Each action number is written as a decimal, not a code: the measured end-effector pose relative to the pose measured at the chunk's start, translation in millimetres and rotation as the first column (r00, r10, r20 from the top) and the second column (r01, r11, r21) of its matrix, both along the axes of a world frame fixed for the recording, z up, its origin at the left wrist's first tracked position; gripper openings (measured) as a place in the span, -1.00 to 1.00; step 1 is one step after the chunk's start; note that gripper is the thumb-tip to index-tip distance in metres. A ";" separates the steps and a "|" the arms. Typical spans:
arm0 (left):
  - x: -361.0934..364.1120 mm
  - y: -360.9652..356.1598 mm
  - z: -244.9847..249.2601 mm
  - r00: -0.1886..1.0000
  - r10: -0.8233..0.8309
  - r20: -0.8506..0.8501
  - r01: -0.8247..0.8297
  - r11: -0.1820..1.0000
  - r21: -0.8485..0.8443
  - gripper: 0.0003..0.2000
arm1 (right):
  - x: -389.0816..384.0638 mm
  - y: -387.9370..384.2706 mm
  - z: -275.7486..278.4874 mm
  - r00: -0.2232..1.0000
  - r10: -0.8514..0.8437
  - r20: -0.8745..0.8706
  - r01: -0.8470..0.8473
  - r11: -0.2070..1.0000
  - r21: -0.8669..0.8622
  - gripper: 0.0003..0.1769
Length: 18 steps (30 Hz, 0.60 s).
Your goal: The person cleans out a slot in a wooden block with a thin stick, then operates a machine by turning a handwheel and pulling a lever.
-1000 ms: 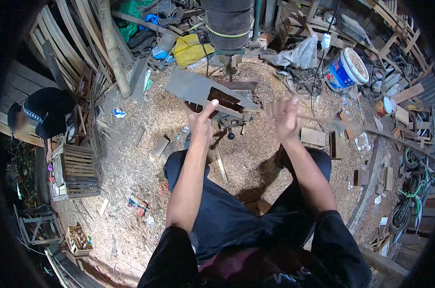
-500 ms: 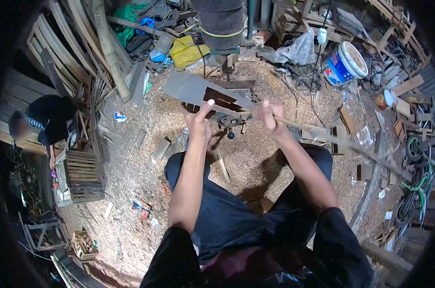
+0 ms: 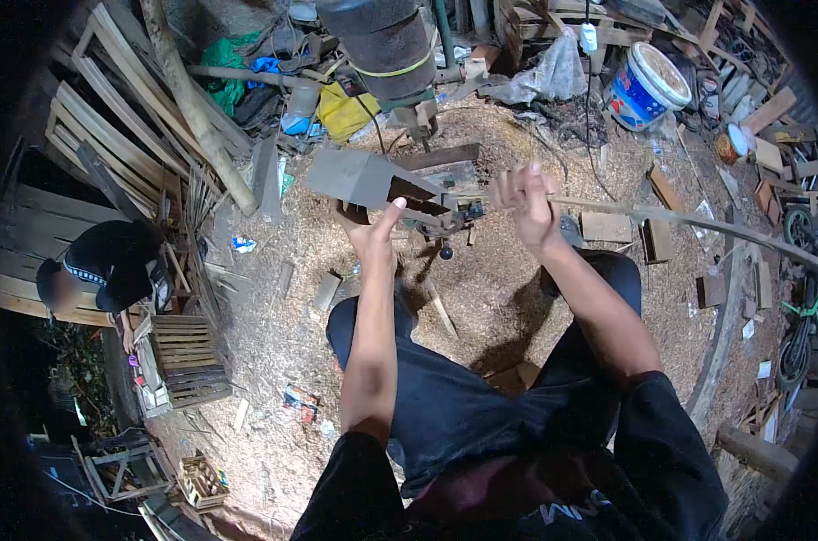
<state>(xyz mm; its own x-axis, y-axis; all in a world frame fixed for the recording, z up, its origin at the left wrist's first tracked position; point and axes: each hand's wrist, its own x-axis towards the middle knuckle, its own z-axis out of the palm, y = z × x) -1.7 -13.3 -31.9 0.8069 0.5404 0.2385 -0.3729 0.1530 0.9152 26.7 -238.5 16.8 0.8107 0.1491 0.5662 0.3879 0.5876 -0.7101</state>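
Note:
My left hand (image 3: 371, 233) is closed round the near side of a grey, box-shaped piece (image 3: 353, 177) with a dark open end facing right. Its thumb lies along the near edge by the opening. My right hand (image 3: 528, 203) grips a long thin stick (image 3: 670, 215), which runs out to the right. The stick's other end points left toward the box's opening; whether it reaches inside cannot be told. Just beyond the box is a machine (image 3: 418, 117) with a dark, drum-like body, and a small black knob (image 3: 445, 253) hangs below the box.
Wood shavings cover the floor (image 3: 337, 298). A white-and-blue bucket (image 3: 648, 86) stands at the back right, near a hanging cable. Offcuts (image 3: 607, 226) lie right of my knee. At the left, a person (image 3: 120, 266) bends by a slatted crate (image 3: 188, 361). Wooden frames lean behind.
The box has turned, so less of its dark interior shows. My right hand has shifted a little up and right with the stick, which now lies flatter. The whole view has also shifted.

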 end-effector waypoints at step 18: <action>-1.9 -5.6 -9.1 0.990 -0.136 -0.024 0.118 0.922 -0.368 -0.22 | 7.1 -5.4 -17.4 0.985 -0.052 0.167 0.117 0.904 -0.411 -0.33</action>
<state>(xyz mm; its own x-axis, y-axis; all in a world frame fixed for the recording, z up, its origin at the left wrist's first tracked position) -3.6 -18.9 -41.1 0.8800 0.4749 0.0036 -0.2852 0.5225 0.8035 33.8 -244.0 -0.6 0.7425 0.3330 0.5812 0.5426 0.2099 -0.8134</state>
